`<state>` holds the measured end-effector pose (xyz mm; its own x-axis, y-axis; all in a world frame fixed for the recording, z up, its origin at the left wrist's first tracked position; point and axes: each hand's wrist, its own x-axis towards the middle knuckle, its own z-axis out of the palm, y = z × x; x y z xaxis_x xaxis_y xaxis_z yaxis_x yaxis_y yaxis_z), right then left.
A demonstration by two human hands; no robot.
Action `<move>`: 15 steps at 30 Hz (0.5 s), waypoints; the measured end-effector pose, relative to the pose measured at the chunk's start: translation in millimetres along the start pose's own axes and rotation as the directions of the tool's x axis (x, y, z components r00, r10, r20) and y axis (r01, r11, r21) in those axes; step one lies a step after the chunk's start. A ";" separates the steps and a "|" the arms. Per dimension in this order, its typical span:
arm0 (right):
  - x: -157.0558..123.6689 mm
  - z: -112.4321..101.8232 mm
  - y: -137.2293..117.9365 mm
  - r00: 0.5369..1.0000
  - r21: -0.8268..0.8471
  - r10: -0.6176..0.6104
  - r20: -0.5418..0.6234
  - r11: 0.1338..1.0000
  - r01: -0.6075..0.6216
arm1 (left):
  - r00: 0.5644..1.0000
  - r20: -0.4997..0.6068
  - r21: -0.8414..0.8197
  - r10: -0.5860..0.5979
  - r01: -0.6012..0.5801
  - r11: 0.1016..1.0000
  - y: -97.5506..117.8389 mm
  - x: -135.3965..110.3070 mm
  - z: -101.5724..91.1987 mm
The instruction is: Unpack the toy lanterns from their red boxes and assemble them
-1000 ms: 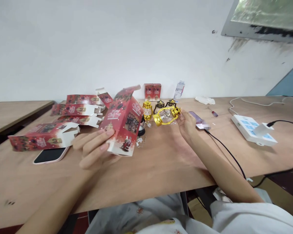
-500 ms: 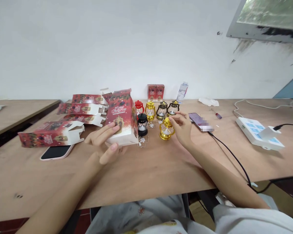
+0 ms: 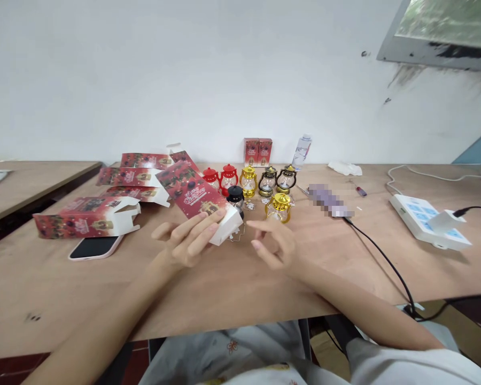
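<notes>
My left hand (image 3: 192,238) grips a red printed gift box (image 3: 194,192), tilted above the table with its white end toward my right hand. My right hand (image 3: 274,243) holds nothing; its fingers are curved and apart, close to the box's white end. Just behind that hand stands a gold lantern (image 3: 278,207). A black lantern (image 3: 235,198) is partly covered by the box. Farther back is a row of small lanterns: red (image 3: 229,181), gold (image 3: 249,182) and dark bronze (image 3: 268,183) among them.
Several red boxes with open white flaps (image 3: 124,211) lie at the left, beside a phone (image 3: 96,247). Two small upright boxes (image 3: 258,152) and a bottle (image 3: 302,151) stand by the wall. Rightward are a blurred-out phone (image 3: 331,200), a black cable (image 3: 379,254) and a power strip (image 3: 428,222).
My right hand has let go of the gold lantern and come nearer the box. My left hand has turned the box, so its white end now points right and down.
</notes>
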<state>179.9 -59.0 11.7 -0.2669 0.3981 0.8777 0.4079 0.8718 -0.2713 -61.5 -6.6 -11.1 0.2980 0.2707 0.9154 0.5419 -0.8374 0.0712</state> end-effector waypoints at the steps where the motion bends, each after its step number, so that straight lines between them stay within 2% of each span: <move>1: 0.7 1.6 -4.4 0.999 0.021 0.018 0.044 1.000 -0.019 | 0.997 0.013 0.035 0.081 -0.081 0.996 0.3 1.9 1.1; 6: 0.9 2.9 -9.8 0.964 0.145 0.211 0.161 0.961 -0.235 | 0.929 0.092 0.259 0.358 -0.370 0.892 10.4 12.6 -2.2; 9: -0.6 3.3 -5.4 0.937 0.286 0.292 0.192 0.897 -0.338 | 0.895 0.101 0.278 0.435 -0.445 0.851 20.4 20.6 -4.0; 10: -0.9 3.5 -3.9 0.930 0.327 0.303 0.208 0.874 -0.358 | 0.898 0.093 0.264 0.430 -0.438 0.859 23.0 22.5 -4.5; 12: -0.6 3.6 -2.1 0.921 0.376 0.295 0.256 0.847 -0.375 | 0.933 0.076 0.219 0.351 -0.359 0.907 25.9 23.8 -5.9; 13: 0.0 3.4 -2.1 0.918 0.385 0.278 0.282 0.844 -0.374 | 0.957 0.066 0.181 0.282 -0.289 0.940 25.7 22.8 -6.6; 15: 1.6 2.7 -3.5 0.917 0.390 0.242 0.318 0.848 -0.360 | 0.998 0.041 0.048 0.050 -0.052 0.998 22.1 17.7 -7.5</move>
<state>175.7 -60.7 13.0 -0.4235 0.6670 0.6129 0.1014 0.7073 -0.6996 -50.2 -23.9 9.6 0.3564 0.2475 0.9010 0.5627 -0.8267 0.0045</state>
